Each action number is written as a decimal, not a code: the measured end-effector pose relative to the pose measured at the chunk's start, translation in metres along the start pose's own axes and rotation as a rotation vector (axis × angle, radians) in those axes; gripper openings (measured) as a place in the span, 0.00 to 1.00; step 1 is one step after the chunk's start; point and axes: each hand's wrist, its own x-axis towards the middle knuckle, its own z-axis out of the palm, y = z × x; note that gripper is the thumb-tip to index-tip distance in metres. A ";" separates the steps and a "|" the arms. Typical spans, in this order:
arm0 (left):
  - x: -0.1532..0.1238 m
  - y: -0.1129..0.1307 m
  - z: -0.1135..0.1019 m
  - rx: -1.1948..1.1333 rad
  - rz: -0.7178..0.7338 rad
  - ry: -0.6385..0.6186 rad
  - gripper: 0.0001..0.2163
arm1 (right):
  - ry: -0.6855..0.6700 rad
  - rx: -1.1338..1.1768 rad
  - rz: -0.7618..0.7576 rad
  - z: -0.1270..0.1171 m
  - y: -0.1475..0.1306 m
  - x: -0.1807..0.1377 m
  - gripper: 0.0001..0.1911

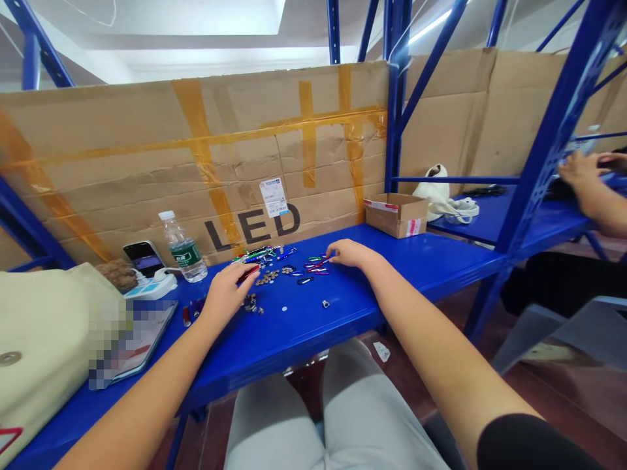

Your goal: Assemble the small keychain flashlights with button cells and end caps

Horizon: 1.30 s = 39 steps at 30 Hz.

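A wall of creased cardboard (196, 150), striped with amber tape and lettered LED, backs the glossy blue metal tabletop (304, 326). A soft cream bag (44, 326) slumps at the near left, a small open carton (396, 214) sits at the far right, and a clear ribbed water bottle (183, 248) stands upright beside a phone (144, 258) on a white stand. In the middle lies a scatter of parts: slim coloured carabiner clips (316, 266), a heap of small dull metal pieces (267, 277), more by the wrist, and a few strays apart. The left hand (228, 294) rests on the tabletop with fingers curled around a small red piece (249, 273), thumb and fingertips closed on its end. The right hand (347, 253) reaches flat, its fingertips pinched lightly at the clips, touching one; whether it has lifted any cannot be told. To handle such slick, tiny hardware well, I judge a fingertip pinch on one clip at a time best, wrists braced on the tabletop so nothing scatters. Another person's hand (585, 173) works at the next bench, far right.
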 end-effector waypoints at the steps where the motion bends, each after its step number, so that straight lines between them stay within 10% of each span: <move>1: 0.000 -0.001 0.000 -0.007 0.001 -0.006 0.16 | -0.013 -0.001 -0.006 0.003 0.005 0.002 0.05; 9: -0.002 0.005 0.006 -0.091 -0.027 -0.105 0.13 | -0.007 -0.085 -0.101 0.018 0.003 0.015 0.18; 18: -0.002 0.026 0.009 -0.234 -0.135 -0.197 0.13 | -0.210 0.847 -0.244 0.021 -0.117 0.001 0.09; 23: 0.000 0.015 0.010 -0.211 -0.265 -0.156 0.14 | -0.185 1.013 -0.202 0.040 -0.132 0.014 0.07; 39: 0.009 0.024 0.002 -0.042 -0.133 -0.309 0.13 | 0.071 -0.369 -0.637 0.033 -0.117 -0.004 0.12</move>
